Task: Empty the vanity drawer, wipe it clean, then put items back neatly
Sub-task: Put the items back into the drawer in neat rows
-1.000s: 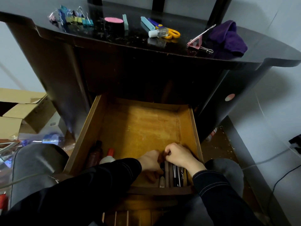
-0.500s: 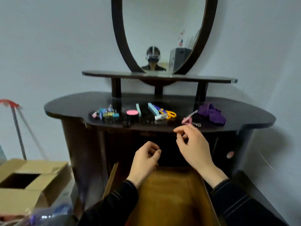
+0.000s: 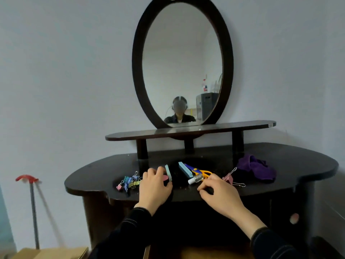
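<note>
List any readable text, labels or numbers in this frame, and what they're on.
None readable.
Bottle: label too blurred.
Jar under left hand: no text shows.
Mirrored bottle: red-blue label, too small.
Pink sticker: no text visible.

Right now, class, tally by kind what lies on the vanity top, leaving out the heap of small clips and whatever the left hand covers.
Pale green bar and blue bar: 2
Scissors: 1
Small clear bottle: 1
Large pink binder clip: 1
Purple cloth: 1
Total: 6
</note>
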`<move>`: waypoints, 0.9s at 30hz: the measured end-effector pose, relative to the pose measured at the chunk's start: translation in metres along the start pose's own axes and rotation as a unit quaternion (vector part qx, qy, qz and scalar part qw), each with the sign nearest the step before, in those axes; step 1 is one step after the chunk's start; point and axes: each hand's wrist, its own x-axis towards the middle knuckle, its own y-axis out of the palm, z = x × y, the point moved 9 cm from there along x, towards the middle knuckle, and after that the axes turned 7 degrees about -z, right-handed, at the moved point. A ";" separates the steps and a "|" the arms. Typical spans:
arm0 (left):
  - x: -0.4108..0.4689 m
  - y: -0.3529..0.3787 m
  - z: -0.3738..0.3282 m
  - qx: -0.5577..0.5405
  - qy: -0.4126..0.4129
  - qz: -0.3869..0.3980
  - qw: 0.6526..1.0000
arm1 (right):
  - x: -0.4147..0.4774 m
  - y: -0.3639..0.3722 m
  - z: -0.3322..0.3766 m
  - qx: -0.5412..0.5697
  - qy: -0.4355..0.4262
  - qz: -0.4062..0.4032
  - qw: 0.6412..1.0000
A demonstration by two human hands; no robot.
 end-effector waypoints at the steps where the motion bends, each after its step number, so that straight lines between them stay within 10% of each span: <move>1: 0.003 0.007 0.002 0.000 -0.008 0.016 1.000 | 0.001 0.001 -0.001 0.007 0.003 0.002 1.000; 19: -0.010 0.001 0.007 -0.294 -0.009 -0.005 0.956 | 0.049 0.035 0.004 -0.080 -0.056 0.043 0.994; 27: -0.034 -0.025 -0.003 -0.407 -0.013 0.005 0.913 | 0.035 0.010 0.011 0.084 -0.026 -0.012 0.996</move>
